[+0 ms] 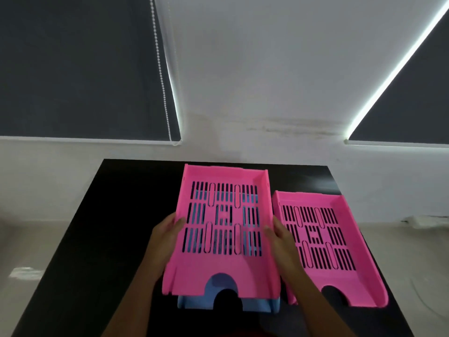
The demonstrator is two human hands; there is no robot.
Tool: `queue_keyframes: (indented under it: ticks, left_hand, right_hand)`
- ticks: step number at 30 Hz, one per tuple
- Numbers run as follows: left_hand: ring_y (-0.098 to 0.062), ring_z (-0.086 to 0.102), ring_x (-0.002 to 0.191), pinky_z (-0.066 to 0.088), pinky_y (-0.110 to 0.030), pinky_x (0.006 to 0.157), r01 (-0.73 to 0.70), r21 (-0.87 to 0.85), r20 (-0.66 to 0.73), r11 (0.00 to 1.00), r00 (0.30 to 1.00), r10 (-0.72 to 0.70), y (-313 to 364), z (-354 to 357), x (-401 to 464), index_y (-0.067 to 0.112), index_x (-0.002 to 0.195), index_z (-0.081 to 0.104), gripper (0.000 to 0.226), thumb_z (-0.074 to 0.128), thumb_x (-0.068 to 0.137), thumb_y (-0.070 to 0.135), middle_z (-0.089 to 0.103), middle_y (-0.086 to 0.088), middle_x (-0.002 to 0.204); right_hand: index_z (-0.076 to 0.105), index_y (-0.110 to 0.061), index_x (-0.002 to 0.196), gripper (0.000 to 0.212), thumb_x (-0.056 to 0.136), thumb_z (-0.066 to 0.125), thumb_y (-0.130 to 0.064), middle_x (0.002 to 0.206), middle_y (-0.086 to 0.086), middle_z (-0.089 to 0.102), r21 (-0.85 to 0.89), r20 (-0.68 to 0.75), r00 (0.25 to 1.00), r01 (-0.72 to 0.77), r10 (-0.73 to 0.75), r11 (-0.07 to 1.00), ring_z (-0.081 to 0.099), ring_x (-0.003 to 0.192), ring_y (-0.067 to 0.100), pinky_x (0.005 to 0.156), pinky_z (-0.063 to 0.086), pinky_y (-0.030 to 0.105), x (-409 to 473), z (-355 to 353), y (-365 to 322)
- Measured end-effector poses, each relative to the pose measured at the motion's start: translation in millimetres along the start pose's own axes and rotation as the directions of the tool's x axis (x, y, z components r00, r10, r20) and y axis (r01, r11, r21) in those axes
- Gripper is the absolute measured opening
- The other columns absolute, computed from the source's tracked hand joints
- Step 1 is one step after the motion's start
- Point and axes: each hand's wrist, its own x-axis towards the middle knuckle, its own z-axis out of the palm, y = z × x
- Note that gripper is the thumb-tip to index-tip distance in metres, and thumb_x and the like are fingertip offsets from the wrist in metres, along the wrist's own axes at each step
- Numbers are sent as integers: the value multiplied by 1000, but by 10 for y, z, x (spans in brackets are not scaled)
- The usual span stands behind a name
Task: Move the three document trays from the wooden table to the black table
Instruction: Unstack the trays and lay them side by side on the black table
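A pink slotted document tray (218, 268) is held over the black table (109, 227), directly above a blue tray (255, 306) whose front edge shows beneath it. My left hand (165, 235) grips the pink tray's left wall and my right hand (279, 233) grips its right wall. A second pink tray (359, 280) lies flat on the table just to the right, close to my right hand. Whether the held tray touches the blue one I cannot tell.
The black table's far edge meets a white wall. Dark roller blinds (80, 69) hang at the left and right, with a bead chain (161, 76) on the left one. Pale floor (26, 251) lies on both sides of the table.
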Motion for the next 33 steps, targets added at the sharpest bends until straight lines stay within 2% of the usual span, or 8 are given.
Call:
queue_keyframes:
  ticks: [5,9,11,20,25,29,31,33]
  left_hand:
    - [-24,78,82,61,-40,71,-62,79,-30,995,997,64,-39,-788,118,27,117,69,28,54,98,40,80,-2,95]
    - [-24,66,115,45,-52,106,-71,77,-184,994,979,84,-177,-1604,229,29,124,68,31,61,95,38,71,0,125]
    - [-30,61,122,41,-50,111,-67,87,-270,994,959,88,-264,-1957,317,15,131,66,39,64,95,30,68,-8,130]
    - [-39,72,92,57,-55,88,-45,288,-297,957,946,134,-595,-2261,295,11,118,71,35,52,101,34,75,-17,98]
    - [-43,72,82,53,-33,67,19,346,-257,938,963,75,-876,-2144,321,11,111,68,35,44,104,36,73,-20,88]
    - [-40,73,77,55,-35,63,53,357,-251,933,967,41,-992,-2106,362,12,105,65,34,43,104,37,73,-17,83]
    - [-43,72,78,53,-34,64,68,377,-254,924,967,33,-983,-2085,398,10,104,64,33,43,104,36,71,-20,85]
    - [-33,70,71,52,-30,58,87,405,-287,910,957,36,-925,-2021,434,6,115,61,34,47,103,34,68,-18,91]
  right_hand:
    - [63,-31,135,36,100,59,-20,120,-6,76,116,170,985,-36,15,993,72,112,17,98,57,51,-204,649,-262]
    - [60,-27,138,42,101,55,-9,126,-6,74,95,366,930,-7,-28,995,70,116,14,97,57,36,-281,1289,-437]
    - [62,-24,136,41,99,55,-5,126,-4,74,97,438,899,-23,-22,995,71,114,11,95,57,30,-267,1586,-507]
    - [62,-19,136,43,95,62,-5,123,4,75,-9,514,841,-191,168,981,73,111,20,103,55,46,-97,2256,-361]
    - [57,-17,140,49,92,67,-10,126,2,73,-60,511,827,-235,232,970,70,115,19,107,52,46,-97,2263,-208]
    - [57,-19,139,47,93,66,-12,127,0,71,-64,520,823,-228,227,972,68,116,16,108,51,43,-93,2233,-188]
    - [64,-22,124,33,93,67,-13,113,-7,74,-64,524,823,-216,218,974,71,102,4,94,57,29,-72,2194,-208]
    - [65,-29,90,17,93,64,-12,87,-11,69,-99,500,846,-159,187,982,67,75,-4,68,52,14,-46,2093,-246]
